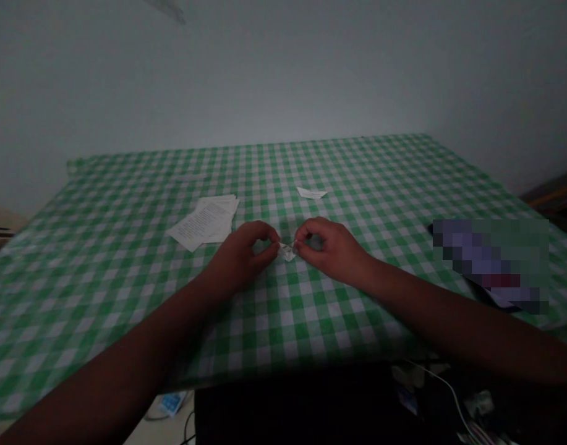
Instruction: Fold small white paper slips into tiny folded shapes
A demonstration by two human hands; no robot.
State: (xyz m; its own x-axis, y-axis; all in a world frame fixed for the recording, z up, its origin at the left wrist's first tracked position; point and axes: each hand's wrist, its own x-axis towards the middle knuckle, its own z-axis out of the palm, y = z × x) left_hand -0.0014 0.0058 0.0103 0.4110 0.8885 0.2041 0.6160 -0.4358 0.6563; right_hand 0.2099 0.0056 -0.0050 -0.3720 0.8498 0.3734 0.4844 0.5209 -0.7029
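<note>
A small folded white paper piece [287, 251] lies at the middle of a table covered with a green and white checked cloth [125, 259]. My left hand [243, 253] pinches its left side with curled fingers. My right hand [332, 247] pinches its right side, fingers also curled. Both hands rest on the cloth, almost touching each other around the paper. The light is dim and the paper's exact shape is hard to make out.
A few printed white sheets [204, 222] lie left of the hands. Another small folded white paper [311, 193] sits farther back. A blurred dark object [490, 262] lies at the right. Cables and clutter [450, 395] show below the table's near edge.
</note>
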